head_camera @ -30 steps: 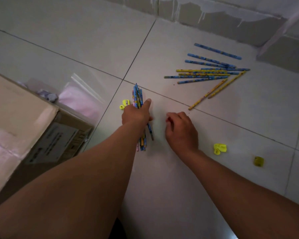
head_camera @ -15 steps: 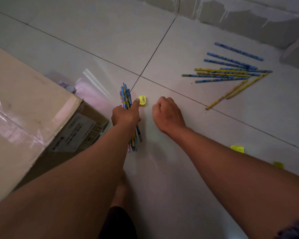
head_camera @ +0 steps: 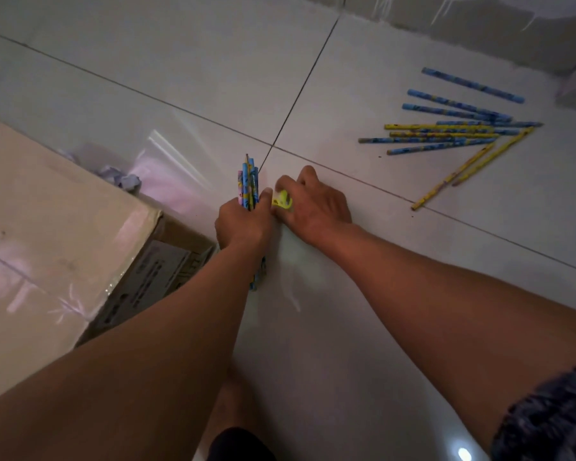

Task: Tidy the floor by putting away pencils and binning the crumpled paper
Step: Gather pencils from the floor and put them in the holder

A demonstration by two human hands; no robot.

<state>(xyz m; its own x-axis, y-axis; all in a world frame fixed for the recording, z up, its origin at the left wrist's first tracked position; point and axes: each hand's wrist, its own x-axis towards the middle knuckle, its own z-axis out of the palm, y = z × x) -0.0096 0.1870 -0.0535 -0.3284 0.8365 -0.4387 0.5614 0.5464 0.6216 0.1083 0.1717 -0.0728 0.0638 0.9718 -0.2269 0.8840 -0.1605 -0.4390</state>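
Note:
My left hand (head_camera: 243,224) grips a bundle of blue and yellow pencils (head_camera: 248,181) that stick out above and below the fist. Right beside it, my right hand (head_camera: 313,204) curls its fingers round a small yellow sharpener (head_camera: 282,199) on the tiled floor. Several more blue and yellow pencils (head_camera: 446,131) lie scattered on the floor at the upper right. Crumpled paper (head_camera: 122,179) sits behind the cardboard box, under a clear plastic sheet.
A large cardboard box (head_camera: 47,234) with an open flap fills the left side. A clear plastic bag (head_camera: 177,171) lies between the box and my hands. A wall base (head_camera: 479,21) runs along the top right. My foot (head_camera: 233,410) stands at the bottom centre.
My right hand moved left to the yellow sharpener and closed its fingers round it. My left hand kept the pencil bundle. The view shifted, so the other sharpeners left the frame.

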